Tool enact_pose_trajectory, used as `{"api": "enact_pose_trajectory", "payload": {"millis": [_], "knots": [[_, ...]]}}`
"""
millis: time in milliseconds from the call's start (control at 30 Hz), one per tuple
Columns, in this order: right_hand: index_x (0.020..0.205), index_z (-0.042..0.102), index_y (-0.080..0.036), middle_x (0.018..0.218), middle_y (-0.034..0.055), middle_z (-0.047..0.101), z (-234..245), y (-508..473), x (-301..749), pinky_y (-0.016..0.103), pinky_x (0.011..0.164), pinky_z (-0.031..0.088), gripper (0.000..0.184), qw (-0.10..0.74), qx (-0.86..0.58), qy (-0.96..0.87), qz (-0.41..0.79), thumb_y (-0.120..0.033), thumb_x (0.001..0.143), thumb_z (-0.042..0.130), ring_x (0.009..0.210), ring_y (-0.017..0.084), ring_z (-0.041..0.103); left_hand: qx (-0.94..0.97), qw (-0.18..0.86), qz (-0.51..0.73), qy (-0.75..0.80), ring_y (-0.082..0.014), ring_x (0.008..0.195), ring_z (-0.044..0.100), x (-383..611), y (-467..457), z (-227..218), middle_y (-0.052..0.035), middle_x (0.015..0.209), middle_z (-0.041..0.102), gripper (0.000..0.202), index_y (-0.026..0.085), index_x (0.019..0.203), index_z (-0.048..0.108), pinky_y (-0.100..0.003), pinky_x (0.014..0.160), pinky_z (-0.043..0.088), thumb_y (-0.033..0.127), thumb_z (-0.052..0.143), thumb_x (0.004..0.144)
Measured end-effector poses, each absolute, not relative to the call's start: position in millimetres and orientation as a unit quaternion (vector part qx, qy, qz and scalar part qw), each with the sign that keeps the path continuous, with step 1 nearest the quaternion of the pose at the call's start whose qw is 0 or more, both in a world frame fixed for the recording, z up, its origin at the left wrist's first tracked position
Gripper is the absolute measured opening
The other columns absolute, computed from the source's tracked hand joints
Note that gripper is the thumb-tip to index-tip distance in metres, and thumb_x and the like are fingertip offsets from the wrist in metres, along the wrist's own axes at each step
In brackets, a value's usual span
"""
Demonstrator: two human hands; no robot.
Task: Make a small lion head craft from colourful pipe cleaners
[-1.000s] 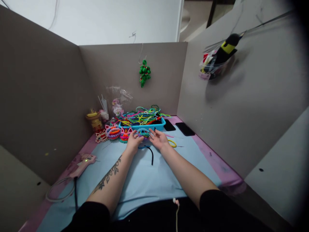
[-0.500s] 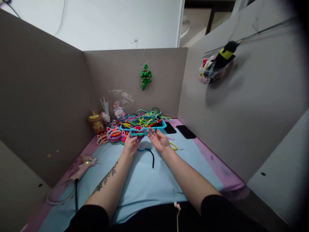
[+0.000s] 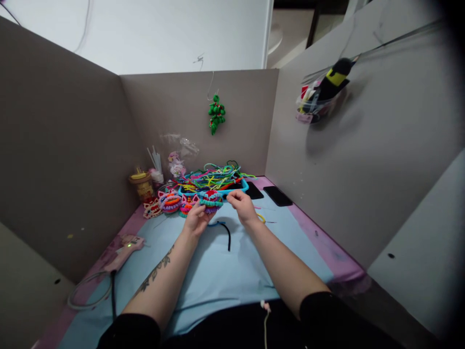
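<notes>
My left hand (image 3: pixel 197 221) grips a round pipe-cleaner ornament (image 3: pixel 211 199) with teal, red and purple bands, held up over the table. Just right of it, the fingers of my right hand (image 3: pixel 243 205) are pinched together. A tiny dark bit shows by those fingertips, too small to name. Below the hands a bent black and blue pipe cleaner (image 3: pixel 228 237) lies on the light blue cloth (image 3: pixel 214 271). Similar pipe-cleaner pieces stand left of my left hand: a pink, orange and purple one (image 3: pixel 170 201) and a pink-eared one (image 3: pixel 187 204).
Behind the hands sits a blue tray (image 3: pixel 246 188) heaped with coloured pipe cleaners (image 3: pixel 214 177). Two dark phones lie at the right, one a black phone (image 3: pixel 277 196). A pink glue gun (image 3: pixel 125 254) with its cable rests at the left. Grey partitions (image 3: pixel 196 111) enclose the table.
My right hand has gone from open, palm up, to a pinch with the palm turned down. The ornament in my left hand has tilted, showing more of its red top.
</notes>
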State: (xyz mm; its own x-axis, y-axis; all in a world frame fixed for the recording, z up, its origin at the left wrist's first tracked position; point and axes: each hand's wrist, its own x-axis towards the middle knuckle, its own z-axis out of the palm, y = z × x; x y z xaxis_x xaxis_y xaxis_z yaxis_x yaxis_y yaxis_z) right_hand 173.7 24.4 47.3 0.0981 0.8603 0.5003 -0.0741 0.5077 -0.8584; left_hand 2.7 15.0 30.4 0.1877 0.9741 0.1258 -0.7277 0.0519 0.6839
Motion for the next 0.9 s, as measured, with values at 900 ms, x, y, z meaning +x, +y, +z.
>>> {"api": "enact_pose_trajectory", "payload": {"millis": [900], "knots": [[0.053, 0.057, -0.018, 0.063, -0.0005, 0.052, 50.5, 20.3, 174.6, 0.028, 0.062, 0.039, 0.016, 0.586, -0.418, -0.648, 0.249, -0.028, 0.065, 0.061, 0.062, 0.014, 0.049, 0.371, 0.704, 0.580, 0.176, -0.0233, 0.095, 0.064, 9.1, 10.9, 31.0, -0.0060, 0.093, 0.070, 0.038, 0.018, 0.108, 0.057, -0.044, 0.092, 0.046, 0.007, 0.061, 0.071]]}}
